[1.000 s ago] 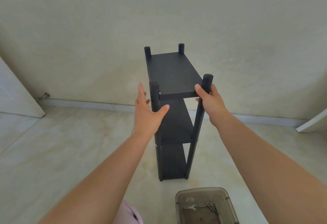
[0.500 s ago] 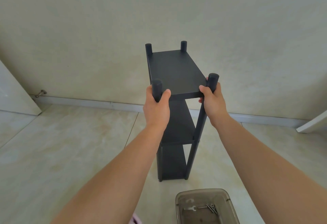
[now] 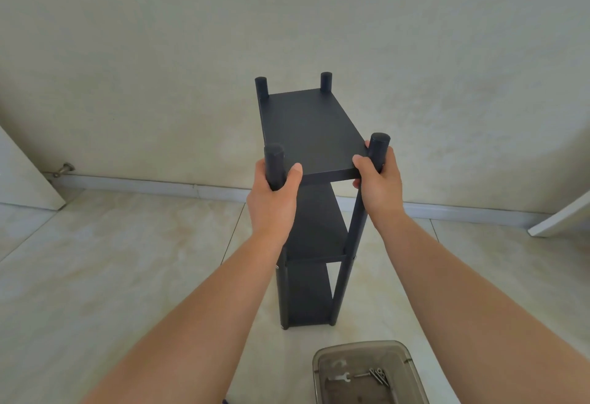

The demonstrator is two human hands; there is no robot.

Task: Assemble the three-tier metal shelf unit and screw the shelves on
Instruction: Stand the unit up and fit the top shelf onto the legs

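Note:
The black three-tier shelf unit (image 3: 311,129) stands upright on the tiled floor in front of the wall, with three shelves fixed between four round posts. My left hand (image 3: 274,199) grips the near left post just below its top. My right hand (image 3: 378,183) grips the near right post at the level of the top shelf, thumb on the shelf's front corner. The two far posts stick up a little above the top shelf. The unit's feet are partly hidden by my forearms.
A smoky clear plastic box (image 3: 367,375) sits on the floor at the bottom right, holding several screws and a small flat wrench. A door stop (image 3: 64,169) projects from the skirting at the left. White panels lean at the far left and far right edges.
One second ago my left hand was open beside the near left post; it has since closed around that post. My right hand stays on the near right post. The unit has shifted slightly.

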